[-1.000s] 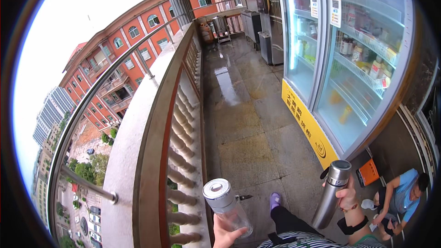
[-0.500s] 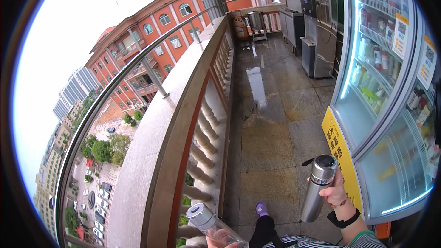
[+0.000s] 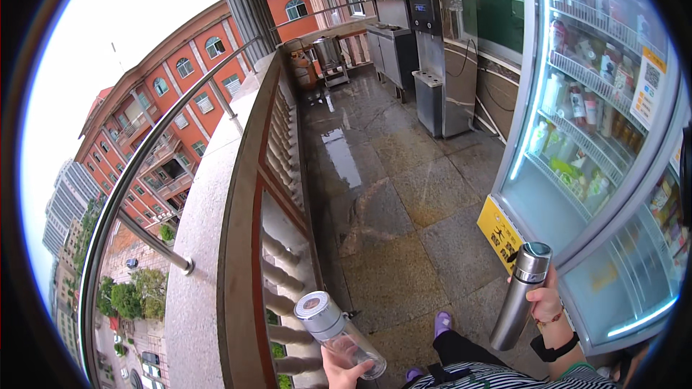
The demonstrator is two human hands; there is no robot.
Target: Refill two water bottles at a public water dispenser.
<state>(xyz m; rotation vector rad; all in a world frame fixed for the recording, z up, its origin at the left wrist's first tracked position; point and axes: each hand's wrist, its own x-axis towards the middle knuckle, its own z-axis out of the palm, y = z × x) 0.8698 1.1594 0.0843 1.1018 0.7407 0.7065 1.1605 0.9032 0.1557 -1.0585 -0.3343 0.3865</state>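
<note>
My left hand (image 3: 342, 369), low in the picture, is wrapped round a clear bottle (image 3: 347, 332) with a silver lid. The bottle leans with its lid up and to the left, near the balustrade. On the right, my right hand (image 3: 549, 304) grips a brushed steel thermos flask (image 3: 513, 308) by its upper body, with the shiny lid on top. The flask is tilted slightly, its lower end toward the left. A dark band and a beaded bracelet circle the right wrist. The two vessels are held well apart, over the floor.
A lit glass-door drinks fridge (image 3: 537, 166) lines the right side, with a yellow sign panel (image 3: 497, 229) by its base. Beyond it stands a steel water dispenser (image 3: 454, 65). A stone balustrade (image 3: 216, 245) with a metal rail runs along the left. The tiled floor (image 3: 389, 259) looks wet.
The view has swung right and moved forward, bringing the dispenser and fridge closer. My left hand and the clear bottle have risen further into view. Both grips are kept.
</note>
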